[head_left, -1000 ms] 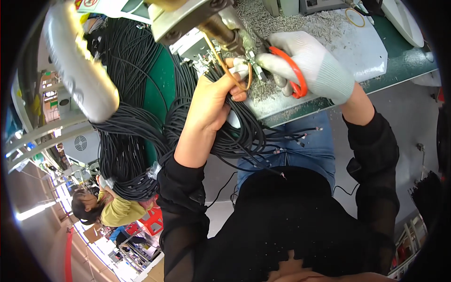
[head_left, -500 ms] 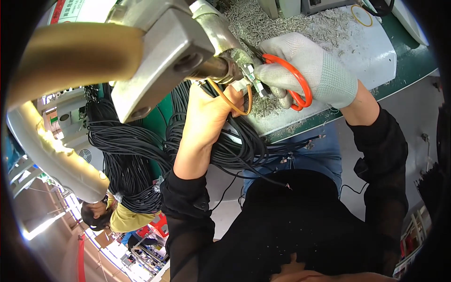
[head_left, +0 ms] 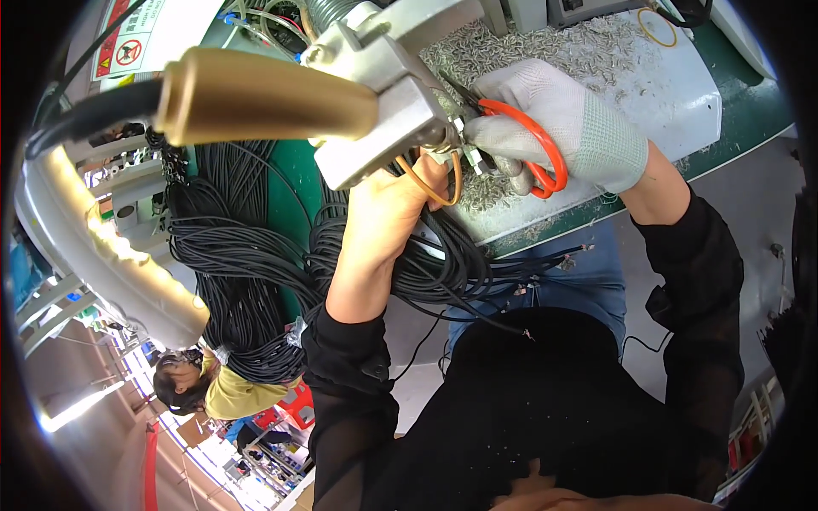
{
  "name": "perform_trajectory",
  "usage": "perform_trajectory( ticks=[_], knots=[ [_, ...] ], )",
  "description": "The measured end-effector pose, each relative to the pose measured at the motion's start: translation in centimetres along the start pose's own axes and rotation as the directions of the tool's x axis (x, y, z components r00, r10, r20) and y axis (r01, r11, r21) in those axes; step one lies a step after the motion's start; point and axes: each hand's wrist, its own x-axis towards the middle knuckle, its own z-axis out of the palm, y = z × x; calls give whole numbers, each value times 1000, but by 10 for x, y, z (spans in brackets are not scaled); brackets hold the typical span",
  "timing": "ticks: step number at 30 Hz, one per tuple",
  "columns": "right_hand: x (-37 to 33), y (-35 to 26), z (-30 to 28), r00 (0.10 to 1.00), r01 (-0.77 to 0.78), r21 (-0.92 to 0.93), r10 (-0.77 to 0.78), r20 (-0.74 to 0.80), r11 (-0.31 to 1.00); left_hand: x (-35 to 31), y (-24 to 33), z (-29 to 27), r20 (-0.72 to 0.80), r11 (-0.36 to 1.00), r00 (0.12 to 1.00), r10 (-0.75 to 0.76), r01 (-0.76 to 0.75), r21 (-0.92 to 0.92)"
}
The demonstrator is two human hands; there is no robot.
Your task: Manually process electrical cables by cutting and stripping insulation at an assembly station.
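Observation:
My right hand (head_left: 550, 119), in a pale knitted glove, is closed round orange-handled scissors (head_left: 550, 149); their dark blades point up and left. The glove's thumb and fingertips are beside a small metal connector (head_left: 480, 162). My bare left hand (head_left: 383, 204) is pinched just left of the connector, its fingertips partly hidden under a grey metal block (head_left: 383, 128). What it holds cannot be made out. An orange-brown loop, like a rubber band (head_left: 434, 189), hangs about its fingers. The block carries a gold-brown cylinder (head_left: 264, 95) with a black cord, close above my left hand.
Small silvery clippings (head_left: 562, 55) cover much of a white sheet (head_left: 682, 111) on the green table. Bundled black cables (head_left: 239, 255) lie left; other cables hang over my lap. A lit curved lamp arm (head_left: 111, 255) stands at left. A person in yellow (head_left: 243, 394) sits beyond.
The metal block and gold-brown cylinder have dropped away from the camera and shifted right, now covering part of my left fingers. Both hands stay almost in place.

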Motion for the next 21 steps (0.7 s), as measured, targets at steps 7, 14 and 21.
perform_trajectory(
  ticks=[7, 14, 21],
  knots=[
    [-9, -2, 12, 978, 67, -213, -106, -181, 975, -4, 1, 16, 78, 969, 997, 13, 7, -245],
    [-114, -33, 20, 856, -367, -155, 268, -442, 917, -82, -7, 22, -146, 717, 986, 76, -156, -679],
    [-95, -44, 75, 973, 85, -436, -168, -155, 896, -111, 2, 58, 60, 915, 996, 72, -42, -402]
  ],
)
